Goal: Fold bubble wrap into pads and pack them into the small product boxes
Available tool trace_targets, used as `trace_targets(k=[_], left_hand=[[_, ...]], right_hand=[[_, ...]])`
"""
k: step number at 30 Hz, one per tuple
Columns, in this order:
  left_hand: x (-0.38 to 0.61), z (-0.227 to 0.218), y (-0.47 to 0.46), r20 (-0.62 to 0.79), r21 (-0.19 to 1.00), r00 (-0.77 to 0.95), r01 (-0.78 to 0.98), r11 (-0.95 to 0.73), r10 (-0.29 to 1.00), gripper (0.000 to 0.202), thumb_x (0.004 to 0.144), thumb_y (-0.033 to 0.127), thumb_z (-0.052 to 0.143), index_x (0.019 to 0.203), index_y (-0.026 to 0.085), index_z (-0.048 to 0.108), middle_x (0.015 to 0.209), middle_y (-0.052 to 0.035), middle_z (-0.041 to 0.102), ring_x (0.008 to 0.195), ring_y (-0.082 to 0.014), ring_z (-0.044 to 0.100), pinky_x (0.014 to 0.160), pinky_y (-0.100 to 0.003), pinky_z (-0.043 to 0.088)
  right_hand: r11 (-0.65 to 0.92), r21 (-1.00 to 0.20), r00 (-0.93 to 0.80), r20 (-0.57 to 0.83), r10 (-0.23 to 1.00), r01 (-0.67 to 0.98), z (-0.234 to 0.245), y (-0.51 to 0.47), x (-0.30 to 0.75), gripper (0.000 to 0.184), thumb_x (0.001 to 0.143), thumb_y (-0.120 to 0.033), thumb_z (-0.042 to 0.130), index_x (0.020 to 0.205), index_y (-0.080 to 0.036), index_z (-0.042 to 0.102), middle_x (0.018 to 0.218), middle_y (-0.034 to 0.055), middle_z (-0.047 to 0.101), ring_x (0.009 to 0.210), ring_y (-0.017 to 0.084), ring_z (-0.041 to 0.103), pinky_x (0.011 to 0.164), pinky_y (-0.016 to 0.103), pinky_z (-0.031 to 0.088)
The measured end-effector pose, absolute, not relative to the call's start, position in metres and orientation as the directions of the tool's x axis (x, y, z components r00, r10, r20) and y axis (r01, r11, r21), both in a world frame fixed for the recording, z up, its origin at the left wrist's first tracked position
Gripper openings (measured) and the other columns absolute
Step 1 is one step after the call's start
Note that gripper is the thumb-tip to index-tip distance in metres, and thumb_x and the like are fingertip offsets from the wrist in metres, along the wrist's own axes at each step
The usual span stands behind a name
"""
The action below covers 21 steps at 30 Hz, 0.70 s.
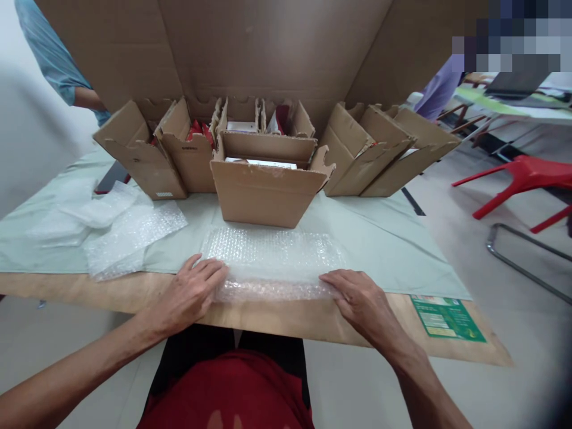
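A sheet of clear bubble wrap (272, 256) lies flat on the table right in front of me, its near edge rolled or folded over. My left hand (190, 292) rests on the sheet's near left corner, fingers stretched flat. My right hand (361, 301) presses the near right corner, fingers extended along the folded edge. Just beyond the sheet stands an open cardboard box (266, 185) with white items inside.
More open cardboard boxes (170, 149) (384, 155) line the back, in front of a tall cardboard wall. Loose bubble wrap pieces (129, 229) lie at left on the pale green table cover (379, 238). A green label (447, 319) sits at right. Another person's sleeve (53, 53) shows far left; a red chair (522, 179) stands right.
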State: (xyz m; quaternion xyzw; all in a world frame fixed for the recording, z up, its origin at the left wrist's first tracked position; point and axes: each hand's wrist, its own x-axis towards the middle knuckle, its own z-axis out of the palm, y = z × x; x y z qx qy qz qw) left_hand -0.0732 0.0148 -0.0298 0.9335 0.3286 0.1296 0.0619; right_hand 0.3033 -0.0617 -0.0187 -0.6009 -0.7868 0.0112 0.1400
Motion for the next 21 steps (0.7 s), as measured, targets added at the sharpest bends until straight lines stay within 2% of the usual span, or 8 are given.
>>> trace_targets(k=[2, 4, 7, 8, 10, 13, 16, 21], left_hand=[[-0.079, -0.03, 0.015, 0.268, 0.296, 0.73, 0.559, -0.774, 0.629, 0.044, 0.082, 0.0, 0.043, 0.115, 0.021, 0.065, 0.118, -0.0085, 0.074, 0.113, -0.0257, 0.069, 0.112, -0.055, 0.044], [-0.083, -0.026, 0.018, 0.272, 0.474, 0.648, 0.553, -0.685, 0.711, 0.028, 0.09, 0.011, 0.046, 0.103, 0.022, 0.068, 0.104, -0.0055, 0.077, 0.099, -0.0221, 0.072, 0.101, -0.045, 0.053], [-0.086, -0.017, 0.027, 0.082, 0.714, 0.465, 0.59, -0.378, 0.882, 0.021, 0.094, 0.031, 0.052, 0.091, 0.021, 0.07, 0.085, -0.0026, 0.075, 0.078, -0.0191, 0.069, 0.069, -0.03, 0.054], [-0.086, -0.014, 0.031, 0.009, 0.756, 0.411, 0.594, -0.275, 0.912, 0.023, 0.092, 0.036, 0.054, 0.087, 0.02, 0.069, 0.08, -0.0019, 0.073, 0.073, -0.0185, 0.067, 0.063, -0.028, 0.051], [-0.085, -0.012, 0.037, -0.078, 0.804, 0.335, 0.579, -0.14, 0.939, 0.028, 0.088, 0.044, 0.057, 0.079, 0.02, 0.068, 0.074, -0.0011, 0.07, 0.07, -0.018, 0.064, 0.062, -0.027, 0.048], [-0.084, -0.017, 0.044, -0.099, 0.808, 0.274, 0.583, -0.083, 0.956, 0.029, 0.085, 0.046, 0.058, 0.076, 0.02, 0.067, 0.074, -0.0012, 0.069, 0.074, -0.0189, 0.065, 0.068, -0.029, 0.048], [-0.084, -0.025, 0.047, -0.061, 0.716, 0.227, 0.688, -0.115, 0.972, 0.029, 0.085, 0.047, 0.055, 0.077, 0.02, 0.066, 0.071, 0.0002, 0.067, 0.069, -0.0182, 0.062, 0.067, -0.029, 0.045], [-0.083, -0.027, 0.051, -0.056, 0.444, 0.224, 0.879, -0.177, 0.973, 0.027, 0.087, 0.043, 0.05, 0.074, 0.022, 0.06, 0.065, 0.0005, 0.062, 0.063, -0.0186, 0.059, 0.064, -0.03, 0.04]], right_hand=[[0.256, -0.251, -0.211, 0.192, 0.958, 0.934, -0.013, -0.061, 0.309, 0.044, 0.08, -0.008, 0.047, 0.108, -0.025, 0.076, 0.105, 0.0054, 0.078, 0.093, 0.024, 0.071, 0.083, 0.041, 0.057], [0.242, -0.316, -0.194, 0.174, 0.965, 0.917, -0.009, -0.059, 0.313, 0.041, 0.081, -0.011, 0.047, 0.105, -0.027, 0.077, 0.105, 0.004, 0.079, 0.095, 0.024, 0.073, 0.085, 0.04, 0.058], [0.165, -0.463, -0.128, 0.11, 0.986, 0.871, -0.002, -0.056, 0.319, 0.03, 0.086, -0.022, 0.05, 0.099, -0.027, 0.077, 0.101, 0.003, 0.079, 0.092, 0.024, 0.074, 0.084, 0.038, 0.059], [0.117, -0.524, -0.092, 0.074, 0.993, 0.844, -0.001, -0.054, 0.321, 0.026, 0.088, -0.027, 0.052, 0.096, -0.026, 0.077, 0.098, 0.0031, 0.079, 0.089, 0.024, 0.074, 0.081, 0.037, 0.059], [0.019, -0.634, -0.022, 0.004, 1.0, 0.773, 0.001, -0.05, 0.326, 0.024, 0.09, -0.038, 0.056, 0.089, -0.025, 0.077, 0.092, 0.0042, 0.079, 0.085, 0.025, 0.074, 0.078, 0.036, 0.059], [-0.052, -0.74, 0.061, -0.014, 0.998, 0.671, -0.005, -0.038, 0.33, 0.031, 0.086, -0.049, 0.062, 0.084, -0.021, 0.076, 0.088, 0.0069, 0.078, 0.085, 0.026, 0.072, 0.076, 0.035, 0.056], [-0.069, -0.777, 0.16, 0.041, 0.986, 0.626, -0.019, -0.021, 0.328, 0.035, 0.081, -0.05, 0.065, 0.089, -0.018, 0.075, 0.082, 0.0068, 0.075, 0.077, 0.024, 0.069, 0.07, 0.035, 0.055], [-0.124, -0.639, 0.271, 0.137, 0.953, 0.759, -0.041, 0.006, 0.319, 0.035, 0.08, -0.045, 0.063, 0.099, -0.018, 0.073, 0.074, 0.0036, 0.07, 0.069, 0.021, 0.064, 0.07, 0.036, 0.051]])
